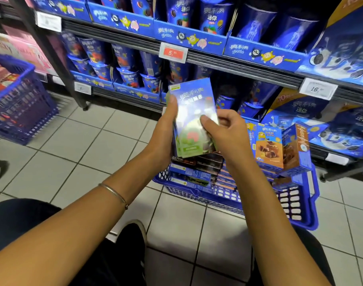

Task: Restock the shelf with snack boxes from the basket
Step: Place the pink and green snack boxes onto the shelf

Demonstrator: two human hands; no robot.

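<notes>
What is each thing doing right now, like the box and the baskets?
Near basket: on the floor, stacked with boxes.
Green-and-blue snack box: upright, held in both hands.
Left hand: grips the box's left edge.
Right hand: grips its lower right edge.
Far basket: on the floor, full.

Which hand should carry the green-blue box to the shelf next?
Left, probably. The left hand wraps the box along its side with the thumb on the front; the right hand only pinches its lower right edge.
</notes>
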